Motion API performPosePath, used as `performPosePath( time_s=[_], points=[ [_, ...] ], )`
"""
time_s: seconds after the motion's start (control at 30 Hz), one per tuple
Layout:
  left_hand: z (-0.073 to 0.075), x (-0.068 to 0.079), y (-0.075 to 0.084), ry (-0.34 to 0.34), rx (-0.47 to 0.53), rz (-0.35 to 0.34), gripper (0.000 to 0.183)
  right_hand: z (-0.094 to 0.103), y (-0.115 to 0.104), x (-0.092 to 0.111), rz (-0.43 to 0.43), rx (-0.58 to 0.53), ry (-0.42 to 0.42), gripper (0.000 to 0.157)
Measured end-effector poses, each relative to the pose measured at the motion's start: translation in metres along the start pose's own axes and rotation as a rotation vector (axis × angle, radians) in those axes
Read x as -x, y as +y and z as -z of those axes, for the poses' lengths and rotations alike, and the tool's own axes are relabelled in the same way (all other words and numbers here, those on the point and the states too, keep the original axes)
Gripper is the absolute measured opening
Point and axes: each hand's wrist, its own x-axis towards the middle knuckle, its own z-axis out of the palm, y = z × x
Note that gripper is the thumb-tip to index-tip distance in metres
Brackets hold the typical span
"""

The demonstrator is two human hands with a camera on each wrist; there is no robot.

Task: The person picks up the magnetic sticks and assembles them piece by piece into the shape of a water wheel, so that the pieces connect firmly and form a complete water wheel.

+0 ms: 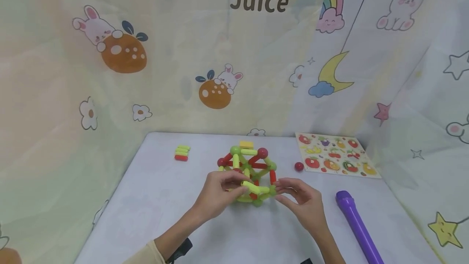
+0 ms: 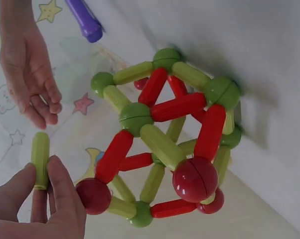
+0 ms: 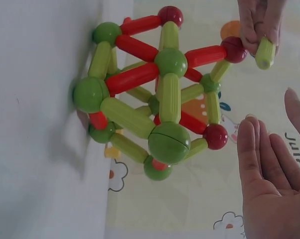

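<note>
A ball-and-rod magnetic structure (image 1: 259, 166), made of green and red balls with red and yellow-green rods, stands on the table before me. My left hand (image 1: 220, 194) pinches a loose yellow-green magnetic rod (image 2: 40, 160) between thumb and fingers, beside a red ball (image 2: 93, 196) of the structure. In the right wrist view, one end of that rod points out of the left hand's fingers (image 3: 269, 25). My right hand (image 1: 304, 206) is at the structure's right side, fingers loosely extended and holding nothing. Both wrist views show a gap between it and the structure.
Several spare rods (image 1: 181, 152) lie at the back left. A yellow piece (image 1: 246, 144) sits behind the structure. A red ball (image 1: 299, 166) rests near a fruit-picture board (image 1: 338, 155) at the back right. A purple microphone-shaped stick (image 1: 360, 227) lies right of my right hand.
</note>
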Motion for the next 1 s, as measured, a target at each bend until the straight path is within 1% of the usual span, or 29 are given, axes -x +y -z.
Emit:
performPosePath(
  time_s=[0.1,0.2,0.27,0.37,0.43,0.5,0.6,0.7,0.73,0.83,0.93,1.0],
  points=[
    [-0.004,-0.004,0.002,0.026,-0.099,-0.067,0.025,0.002,0.0,0.001,-0.013,-0.002,0.017,0.04],
    [-0.01,-0.01,0.008,0.027,-0.225,-0.143,0.029,0.003,0.001,0.003,-0.037,0.008,0.036,0.039],
    [-0.013,-0.016,0.013,0.005,-0.31,-0.18,0.03,0.003,0.002,0.005,-0.054,0.018,0.047,0.039],
    [-0.017,-0.027,0.019,-0.063,-0.433,-0.194,0.028,0.004,0.003,0.007,-0.074,0.033,0.059,0.038],
    [-0.019,-0.035,0.022,-0.117,-0.516,-0.176,0.025,0.005,0.004,0.008,-0.082,0.04,0.065,0.038],
    [-0.021,-0.043,0.023,-0.173,-0.587,-0.141,0.023,0.005,0.005,0.01,-0.087,0.048,0.07,0.038],
    [-0.023,-0.052,0.022,-0.254,-0.652,-0.057,0.021,0.006,0.006,0.011,-0.087,0.05,0.075,0.038],
    [-0.027,-0.059,0.02,-0.324,-0.702,0.006,0.017,0.007,0.008,0.013,-0.085,0.051,0.078,0.038],
    [-0.028,-0.061,0.02,-0.342,-0.724,0.017,0.015,0.008,0.008,0.014,-0.083,0.051,0.079,0.038],
    [-0.032,-0.065,0.02,-0.383,-0.803,0.018,0.015,0.008,0.01,0.015,-0.082,0.049,0.085,0.038],
    [-0.035,-0.067,0.021,-0.411,-0.872,0.022,0.02,0.009,0.01,0.016,-0.079,0.047,0.087,0.039],
    [-0.036,-0.069,0.024,-0.427,-0.902,0.038,0.022,0.009,0.01,0.017,-0.077,0.045,0.086,0.039]
  ],
)
